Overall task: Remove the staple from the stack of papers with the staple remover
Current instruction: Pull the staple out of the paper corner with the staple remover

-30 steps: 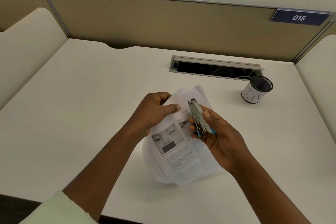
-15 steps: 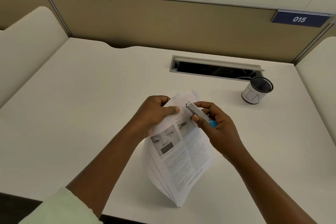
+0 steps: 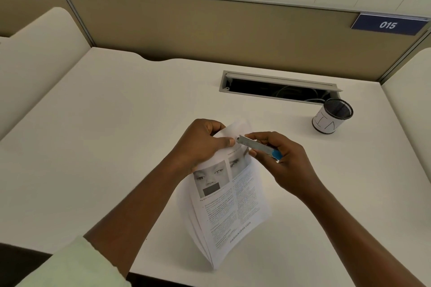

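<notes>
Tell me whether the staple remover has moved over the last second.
Yes. The staple remover in the right hand has tipped from steep to nearly flat, its tip swinging away from the pen cup toward the left hand.

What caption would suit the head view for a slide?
Left hand holds the stapled papers upright while right hand brings the staple remover to their top corner.

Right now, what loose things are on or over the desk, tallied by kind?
Stack of papers: 1, held up by the left hand
Staple remover: 1, in the right hand, tip at the stack's top corner
Mesh pen cup: 1, on the desk
Total: 3
</notes>
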